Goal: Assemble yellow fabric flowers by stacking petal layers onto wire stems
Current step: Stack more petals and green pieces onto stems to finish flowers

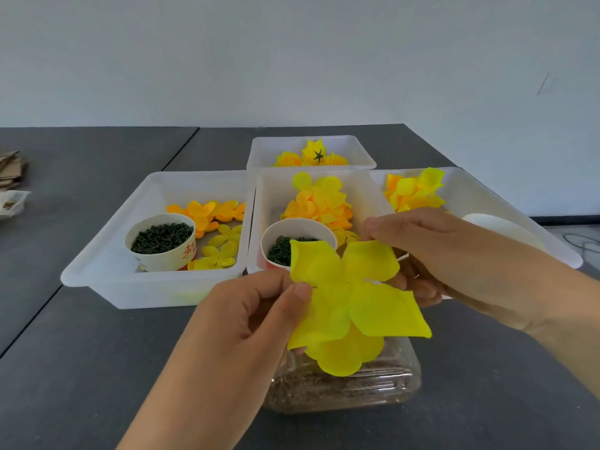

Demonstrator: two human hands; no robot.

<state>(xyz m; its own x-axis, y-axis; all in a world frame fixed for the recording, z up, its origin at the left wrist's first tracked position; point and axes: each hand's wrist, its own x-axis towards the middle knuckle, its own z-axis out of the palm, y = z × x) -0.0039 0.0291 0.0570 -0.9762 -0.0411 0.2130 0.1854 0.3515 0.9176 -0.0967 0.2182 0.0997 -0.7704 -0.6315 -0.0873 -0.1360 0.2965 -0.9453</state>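
A large yellow petal layer (354, 306) hangs in front of me above a clear plastic container (344, 388). My left hand (246, 316) pinches its left edge between thumb and forefinger. My right hand (454, 258) holds its upper right petal with curled fingers. A thin pale wire shows by my right fingers; I cannot tell how it is held. Loose yellow and orange petals lie in the middle tray (269, 203), with a paper cup of dark green rings (282, 235).
A left tray (107, 264) holds small orange and yellow petals and a cup of dark green pieces (160, 241). A right tray (480, 196) holds larger petals and a white lid. A far tray (266, 151) holds finished flowers. Cardboard (11, 170) lies far left.
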